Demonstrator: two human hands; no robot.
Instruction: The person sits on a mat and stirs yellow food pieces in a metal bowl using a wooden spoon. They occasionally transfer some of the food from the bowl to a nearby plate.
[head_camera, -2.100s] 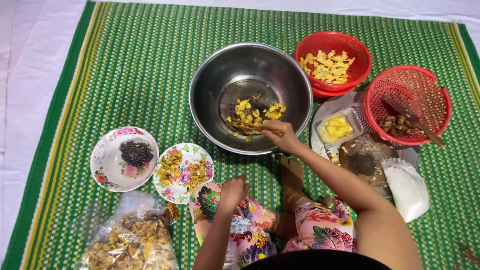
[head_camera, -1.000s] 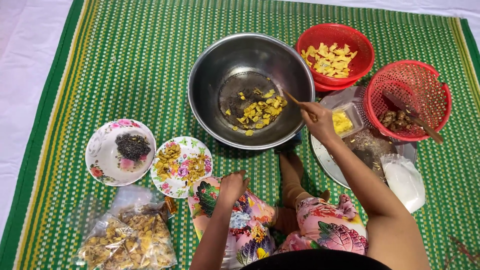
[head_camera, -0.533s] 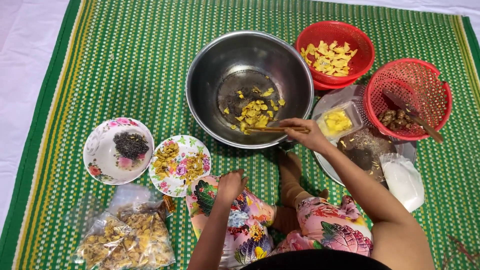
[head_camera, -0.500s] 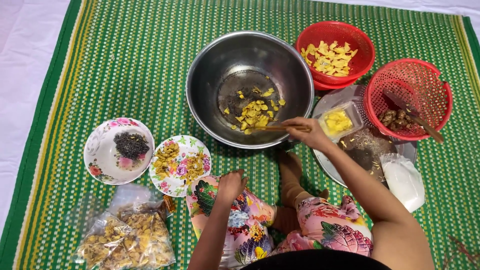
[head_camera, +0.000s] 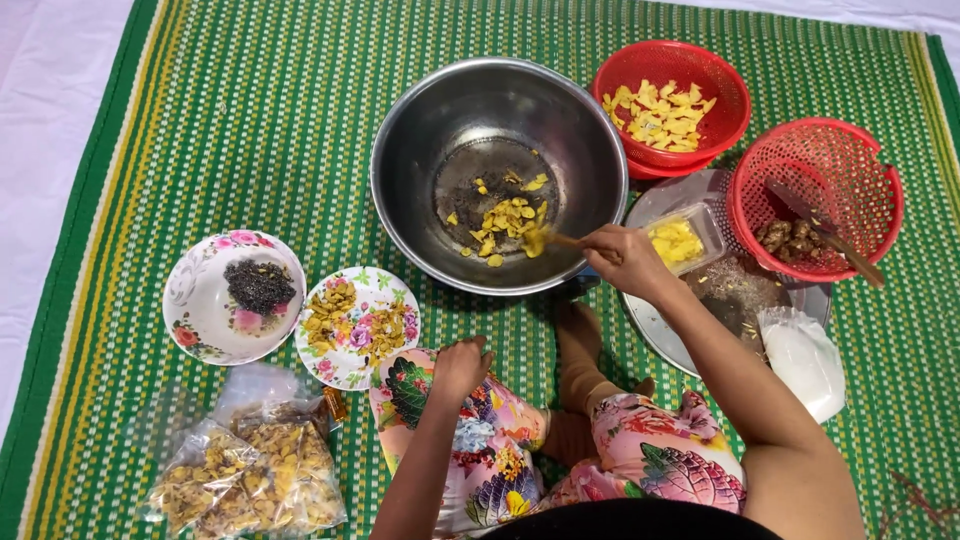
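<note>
One slim wooden stirrer (head_camera: 560, 239), light and stiff, sits pinched at its near end in the right hand (head_camera: 622, 260), stirring loose yellow pieces (head_camera: 505, 220) in the steel bowl (head_camera: 400, 170), while the left hand (head_camera: 460, 366) rests curled and empty on the knee.

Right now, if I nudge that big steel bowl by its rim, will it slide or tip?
The steel bowl looks wide and rounded, so it probably rocks before sliding. The woven mat likely grips it. Only a few yellow pieces lie inside, so it is probably light.

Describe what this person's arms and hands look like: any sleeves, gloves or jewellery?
Both arms are bare along their whole visible length, with no sleeves. The left hand and the right hand wear no gloves, and no rings, bracelets or watch show. The only clothing in view is floral-printed fabric over the legs.
</note>
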